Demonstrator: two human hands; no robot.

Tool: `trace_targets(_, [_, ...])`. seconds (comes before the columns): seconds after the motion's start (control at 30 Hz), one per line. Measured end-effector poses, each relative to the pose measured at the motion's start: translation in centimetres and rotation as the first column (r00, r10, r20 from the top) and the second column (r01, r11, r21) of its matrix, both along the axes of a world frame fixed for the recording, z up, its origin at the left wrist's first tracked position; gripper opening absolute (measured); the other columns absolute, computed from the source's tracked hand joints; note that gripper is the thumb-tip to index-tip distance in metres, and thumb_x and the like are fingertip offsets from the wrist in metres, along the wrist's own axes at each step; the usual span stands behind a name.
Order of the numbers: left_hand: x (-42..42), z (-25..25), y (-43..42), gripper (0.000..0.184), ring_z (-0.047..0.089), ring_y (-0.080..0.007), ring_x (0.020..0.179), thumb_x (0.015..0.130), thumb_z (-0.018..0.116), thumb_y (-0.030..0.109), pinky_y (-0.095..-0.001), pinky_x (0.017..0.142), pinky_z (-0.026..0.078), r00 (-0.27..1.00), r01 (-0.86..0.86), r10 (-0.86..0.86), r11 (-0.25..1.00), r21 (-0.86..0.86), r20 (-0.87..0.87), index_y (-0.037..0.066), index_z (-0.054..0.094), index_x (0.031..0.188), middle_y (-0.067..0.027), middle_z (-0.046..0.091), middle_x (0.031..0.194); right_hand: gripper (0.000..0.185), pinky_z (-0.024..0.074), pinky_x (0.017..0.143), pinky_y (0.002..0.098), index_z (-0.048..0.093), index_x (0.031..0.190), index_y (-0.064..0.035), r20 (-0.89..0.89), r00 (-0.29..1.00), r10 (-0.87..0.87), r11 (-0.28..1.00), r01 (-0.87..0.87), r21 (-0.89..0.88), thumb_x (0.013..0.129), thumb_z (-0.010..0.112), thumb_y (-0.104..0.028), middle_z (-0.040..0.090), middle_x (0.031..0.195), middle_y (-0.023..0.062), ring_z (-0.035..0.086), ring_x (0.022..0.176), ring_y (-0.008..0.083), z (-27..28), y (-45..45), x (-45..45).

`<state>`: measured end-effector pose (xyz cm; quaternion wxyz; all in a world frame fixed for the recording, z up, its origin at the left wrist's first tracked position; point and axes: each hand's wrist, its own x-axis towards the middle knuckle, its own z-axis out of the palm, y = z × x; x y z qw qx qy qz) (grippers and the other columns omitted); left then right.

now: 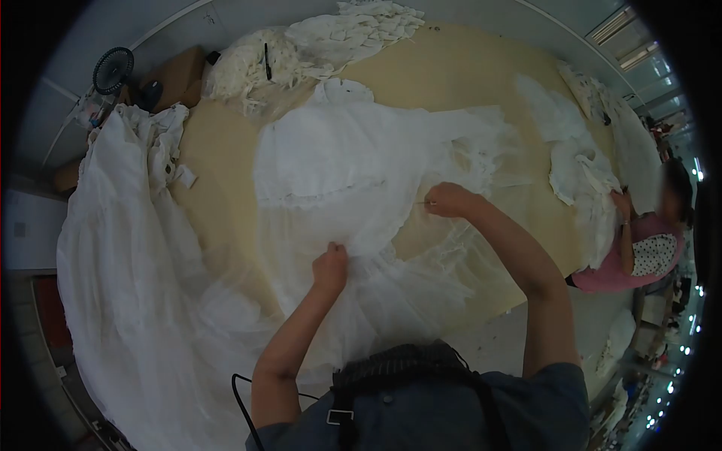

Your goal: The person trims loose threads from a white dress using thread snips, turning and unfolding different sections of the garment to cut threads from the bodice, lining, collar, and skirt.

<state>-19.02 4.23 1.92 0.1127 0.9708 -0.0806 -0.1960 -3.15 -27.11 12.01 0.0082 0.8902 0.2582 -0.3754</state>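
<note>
A white sheer dress (338, 150) lies spread over the yellowish table. My left hand (330, 266) is closed on the dress's sheer fabric, below a seam line across the garment. Off to the right, my right hand (449, 201) is pinched round a thin needle-like tool (420, 203), whose tip points left toward the edge of the white fabric. Bare tabletop (421, 233) shows just under that hand. Ruffled, gauzy layers spread between and below both hands.
White fabric (128, 225) hangs over the left side. Cloth scraps (252, 64) with a black pen (267, 62), a cardboard box (174, 77) and a fan (113, 71) stand at the back left. At the right, another person (639, 252) handles white fabric (583, 173).
</note>
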Motion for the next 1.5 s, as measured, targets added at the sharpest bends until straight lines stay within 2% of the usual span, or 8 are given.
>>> trace_targets(0.27, [15.2, 14.0, 19.9, 0.021, 0.064, -0.0143, 0.078, 0.092, 0.059, 0.008, -0.0259, 0.069, 0.053, 0.705, -0.517, 0.468, -0.176, -0.838, -0.533, 0.0, 0.063, 0.112, -0.0059, 0.067, 0.094, 0.06, 0.0518, 0.088, 0.0452, 0.044, 0.141, -0.0145, 0.606, 0.662, -0.442, 0.875, 0.169, 0.454, 0.086, 0.063, -0.026, 0.055, 0.129, 0.0215, 0.061, 0.108, 0.0387, 2.8, 4.0, 8.3])
trace_targets(0.33, [18.2, 15.0, 22.1, 0.022, 0.066, -0.0182, 0.081, 0.095, 0.056, 0.007, -0.0275, 0.07, 0.053, 0.383, -0.19, 0.923, 0.124, -0.974, 0.043, -0.002, 0.06, 0.115, -0.0102, 0.068, 0.097, 0.056, 0.0504, 0.09, 0.0427, 0.046, 0.139, -0.0131, 0.582, 0.55, -0.599, 0.726, 0.067, 0.684, 0.088, 0.063, -0.027, 0.057, 0.127, 0.0194, 0.061, 0.109, 0.037, 6.1, 6.7, 10.8])
trace_targets(0.43, [16.4, 18.9, 16.2, 0.021, 0.067, -0.0198, 0.084, 0.097, 0.055, 0.008, -0.0289, 0.071, 0.052, 0.164, -0.255, 0.494, 0.858, -0.447, 0.854, -0.002, 0.06, 0.115, -0.0126, 0.069, 0.094, 0.054, 0.0495, 0.092, 0.0398, 0.047, 0.138, -0.012, 0.436, 0.709, -0.555, 0.683, 0.089, 0.725, 0.09, 0.065, -0.027, 0.058, 0.129, 0.016, 0.061, 0.111, 0.0329, 7.7, 9.1, 11.9])
trace_targets(0.6, [9.5, 10.3, 6.5, 0.03, 0.065, -0.0278, 0.099, 0.089, 0.066, 0.015, -0.0401, 0.084, 0.052, 0.996, -0.018, 0.069, 0.745, -0.667, 0.05, 0.005, 0.061, 0.118, -0.02, 0.065, 0.111, 0.033, 0.054, 0.079, 0.0364, 0.063, 0.119, -0.0084, 0.479, 0.761, -0.437, 0.75, 0.014, 0.661, 0.088, 0.068, -0.017, 0.068, 0.103, 0.0167, 0.068, 0.094, 0.0298, 0.2, 11.9, 3.3])
trace_targets(0.83, [3.9, 2.0, 10.6, 0.05, 0.052, -0.04, 0.116, 0.082, 0.073, 0.02, -0.0477, 0.092, 0.048, 0.622, -0.724, 0.64, 0.69, 0.021, 0.451, 0.005, 0.055, 0.126, -0.0229, 0.05, 0.128, 0.019, 0.0477, 0.059, 0.0305, 0.068, 0.106, -0.0026, -0.036, 0.693, -0.721, 0.292, 0.35, 0.89, 0.089, 0.06, -0.007, 0.06, 0.067, 0.0068, 0.058, 0.061, 0.0156, -1.2, 12.4, 4.2])
trace_targets(1.1, [4.1, 16.5, 1.3, 0.028, 0.064, -0.0317, 0.092, 0.086, 0.066, 0.005, -0.0382, 0.08, 0.051, 0.562, -0.097, 0.519, 0.814, -0.572, 0.644, 0.0, 0.062, 0.113, -0.0159, 0.065, 0.105, 0.009, 0.0432, 0.057, 0.0292, 0.067, 0.094, 0.0001, 0.046, 0.88, -0.474, 0.344, 0.137, 0.929, 0.086, 0.065, -0.005, 0.061, 0.073, 0.007, 0.052, 0.06, 0.014, 15.1, 13.5, -8.6])
trace_targets(1.27, [1.9, 21.4, 4.0, 0.017, 0.054, -0.0063, 0.076, 0.092, 0.053, -0.001, -0.0235, 0.068, 0.046, 0.846, -0.169, 0.533, 0.224, -0.96, -0.024, -0.001, 0.067, 0.101, -0.0014, 0.066, 0.084, 0.014, 0.0446, 0.056, 0.0292, 0.065, 0.094, -0.0031, 0.343, 0.689, -0.638, 0.413, -0.069, 0.908, 0.082, 0.071, -0.004, 0.061, 0.074, 0.0077, 0.058, 0.062, 0.0169, 21.0, 7.3, -12.7])
trace_targets(1.5, [-5.6, 31.2, 5.2, 0.031, 0.07, -0.0242, 0.091, 0.097, 0.053, 0.013, -0.0337, 0.081, 0.058, 0.876, -0.357, 0.114, -0.501, -0.788, -0.469, -0.006, 0.06, 0.121, -0.0162, 0.069, 0.109, 0.017, 0.0514, 0.058, 0.0344, 0.059, 0.09, -0.0063, 0.692, 0.396, -0.604, 0.657, -0.244, 0.713, 0.08, 0.073, -0.009, 0.063, 0.087, 0.005, 0.065, 0.068, 0.0244, 14.6, 3.2, -8.8])
